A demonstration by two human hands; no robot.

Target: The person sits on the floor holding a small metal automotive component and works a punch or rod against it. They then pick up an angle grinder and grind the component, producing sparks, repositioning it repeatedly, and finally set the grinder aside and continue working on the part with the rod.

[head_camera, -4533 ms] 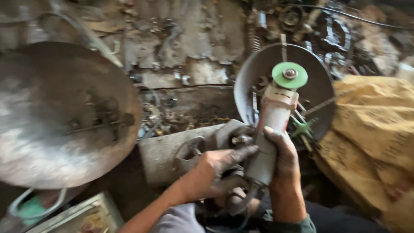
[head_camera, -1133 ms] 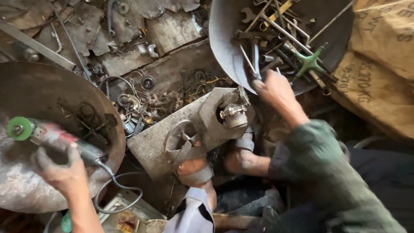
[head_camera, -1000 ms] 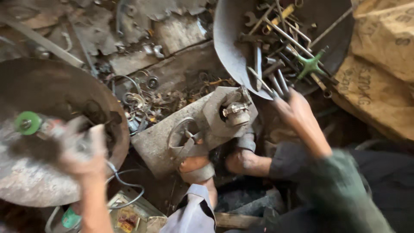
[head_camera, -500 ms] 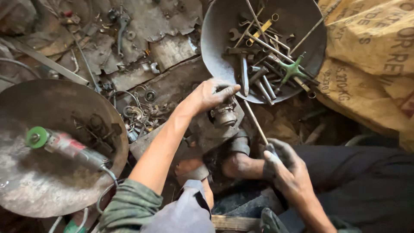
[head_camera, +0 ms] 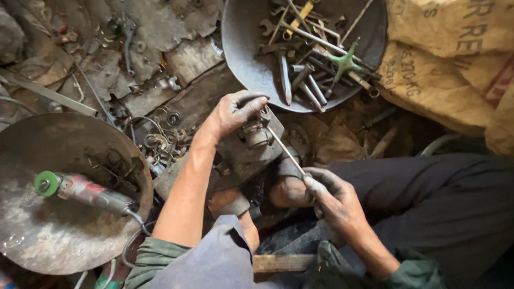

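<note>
**Rod on the metal part**

My left hand (head_camera: pixel 231 111) clamps over the metal part (head_camera: pixel 256 135) on the block (head_camera: pixel 235 160), hiding its far side. My right hand (head_camera: pixel 326 192) grips a thin rod (head_camera: pixel 285 151), its tip touching the part. The grinder (head_camera: pixel 80 190) lies in the left pan (head_camera: pixel 64 235). The tool pan (head_camera: pixel 241 59) is cut off above.

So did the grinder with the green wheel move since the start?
Yes. The grinder was in the right hand over the metal block; now it lies in the big round pan on the left, out of both hands.
</note>
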